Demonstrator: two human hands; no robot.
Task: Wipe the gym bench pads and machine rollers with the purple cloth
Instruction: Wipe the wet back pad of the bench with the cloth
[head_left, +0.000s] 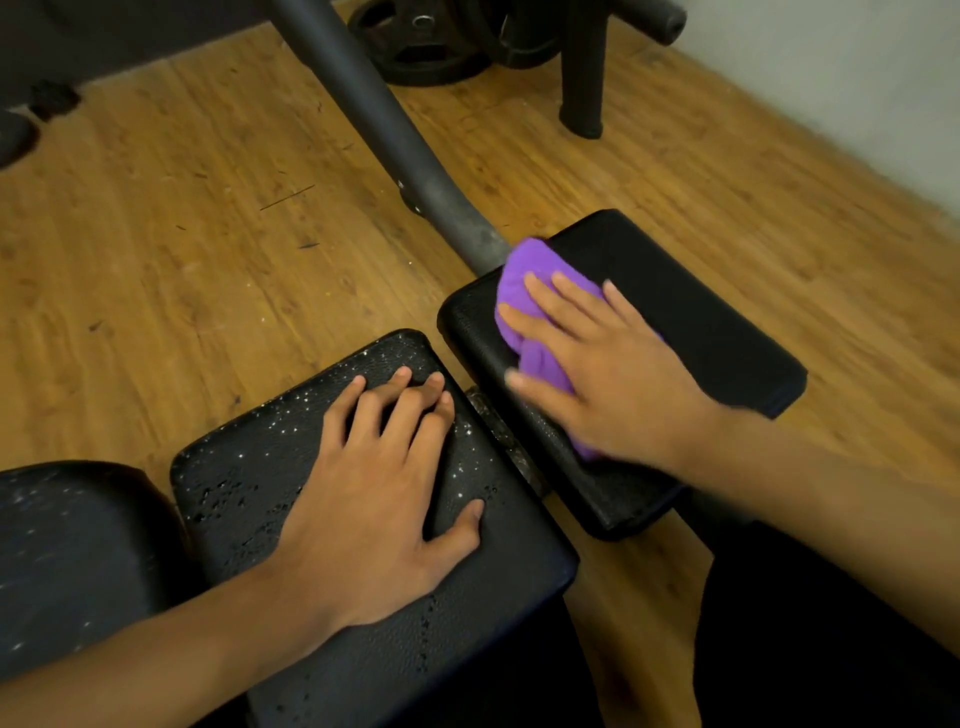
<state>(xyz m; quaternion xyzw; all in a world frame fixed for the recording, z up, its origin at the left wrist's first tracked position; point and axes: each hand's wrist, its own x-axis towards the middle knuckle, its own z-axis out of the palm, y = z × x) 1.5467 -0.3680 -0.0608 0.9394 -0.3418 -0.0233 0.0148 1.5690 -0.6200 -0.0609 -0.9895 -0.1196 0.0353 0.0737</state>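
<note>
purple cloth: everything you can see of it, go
The purple cloth looks like soft, fuzzy fabric, bright violet, bunched into folds rather than spread flat. It lies on the black textured pad at the right, near its far-left corner beside the grey frame tube. The right hand presses on it with straight fingers, covering most of it; a scrap shows below the wrist.

- Purple cloth (535, 317): crumpled, flattened under my right grip (613, 384) on the left part of the far pad.
- Far pad (691, 322): black, matte, set at an angle.
- Near pad (249, 478): black, speckled with droplets, just beside the far pad.
</note>
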